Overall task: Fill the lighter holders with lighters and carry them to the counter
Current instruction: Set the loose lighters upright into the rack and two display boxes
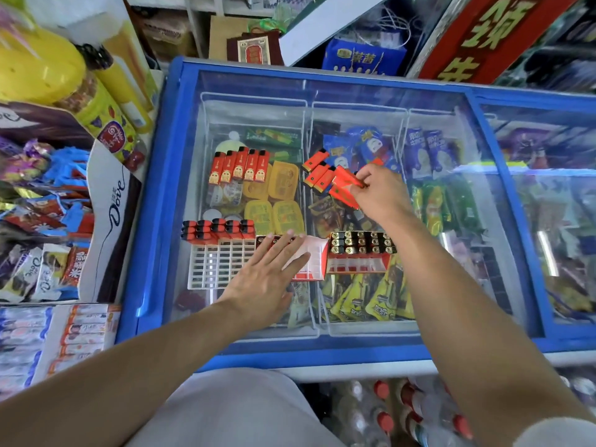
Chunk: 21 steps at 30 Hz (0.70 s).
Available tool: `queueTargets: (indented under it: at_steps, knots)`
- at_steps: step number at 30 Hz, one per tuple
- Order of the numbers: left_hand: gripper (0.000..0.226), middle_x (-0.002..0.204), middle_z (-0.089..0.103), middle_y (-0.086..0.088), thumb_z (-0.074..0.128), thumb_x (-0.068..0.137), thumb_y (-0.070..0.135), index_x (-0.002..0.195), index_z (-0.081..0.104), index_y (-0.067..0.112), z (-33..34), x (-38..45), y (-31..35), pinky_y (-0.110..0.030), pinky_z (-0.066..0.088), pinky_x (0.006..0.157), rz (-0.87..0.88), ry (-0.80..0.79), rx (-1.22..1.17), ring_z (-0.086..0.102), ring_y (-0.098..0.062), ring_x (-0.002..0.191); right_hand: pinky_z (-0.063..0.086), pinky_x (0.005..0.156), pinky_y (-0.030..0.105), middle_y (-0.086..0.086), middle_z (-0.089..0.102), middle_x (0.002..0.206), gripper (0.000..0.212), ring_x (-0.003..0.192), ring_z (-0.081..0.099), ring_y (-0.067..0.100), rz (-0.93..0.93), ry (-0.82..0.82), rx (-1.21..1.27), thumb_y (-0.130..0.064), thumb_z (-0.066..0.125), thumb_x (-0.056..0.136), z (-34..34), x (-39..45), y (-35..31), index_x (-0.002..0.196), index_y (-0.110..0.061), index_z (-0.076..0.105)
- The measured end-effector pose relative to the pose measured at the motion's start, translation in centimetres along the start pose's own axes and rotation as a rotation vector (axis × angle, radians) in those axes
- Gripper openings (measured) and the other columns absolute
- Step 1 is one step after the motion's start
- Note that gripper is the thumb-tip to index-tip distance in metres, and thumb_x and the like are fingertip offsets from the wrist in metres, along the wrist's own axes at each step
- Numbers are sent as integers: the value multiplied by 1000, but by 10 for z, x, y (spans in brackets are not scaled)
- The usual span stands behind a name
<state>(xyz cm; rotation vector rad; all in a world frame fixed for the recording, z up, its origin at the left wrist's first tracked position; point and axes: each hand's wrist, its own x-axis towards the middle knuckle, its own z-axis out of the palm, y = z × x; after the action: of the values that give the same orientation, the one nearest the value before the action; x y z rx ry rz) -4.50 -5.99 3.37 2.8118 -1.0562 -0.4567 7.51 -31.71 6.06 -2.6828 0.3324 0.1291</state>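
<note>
Three lighter holders stand in a row on the freezer's glass lid point(354, 88). The white grid holder point(216, 266) at the left has red lighters point(217, 229) along its far row. My left hand point(267, 275) rests flat, fingers straight, on the middle red-and-white holder point(311, 262). The right holder point(361, 254) is packed with gold-topped lighters. My right hand point(380, 191) pinches a few red lighters point(346, 185) above the glass. Loose red lighters point(317, 171) lie beside them, and a row of red lighters point(238, 166) lies further left.
The blue-framed freezer point(154, 221) holds ice creams under the glass. Snack boxes and a Dove carton point(109, 214) crowd the left side. Bottles with red caps point(383, 411) stand on the floor below. A red sign point(490, 33) leans behind the freezer.
</note>
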Motion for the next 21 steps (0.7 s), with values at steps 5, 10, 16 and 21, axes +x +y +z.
queueTargets:
  at_steps: [5,10,16,21]
  knots:
    - [77,164,-27,-5,46,102,38,162,1,21,2,3,12,-43,-16,123,48,-2,-16,-32,-21,149,54,80,29,-10,73,99,25,86,67,7,-64,52,326,-40,76,86,-29,-73,6,108,-28,75]
    - [79,166,-23,-3,43,102,38,162,-5,21,7,-2,20,-44,-12,124,79,-4,-31,-28,-20,151,52,65,31,-10,67,81,24,71,62,6,-97,-45,292,-49,71,88,-24,-140,15,94,-26,72]
    - [77,169,-14,-6,41,102,41,162,-1,18,8,-9,26,-48,-12,124,110,-79,48,-22,-24,153,57,67,33,-13,72,88,24,71,66,7,-104,58,94,-43,79,83,32,-160,28,102,-32,69]
    - [73,169,-10,-6,43,100,40,162,9,19,10,-14,27,-49,-15,123,96,-121,44,-24,-24,153,52,64,25,-7,73,103,26,75,64,10,-166,140,59,-39,73,90,54,-159,24,112,-25,74]
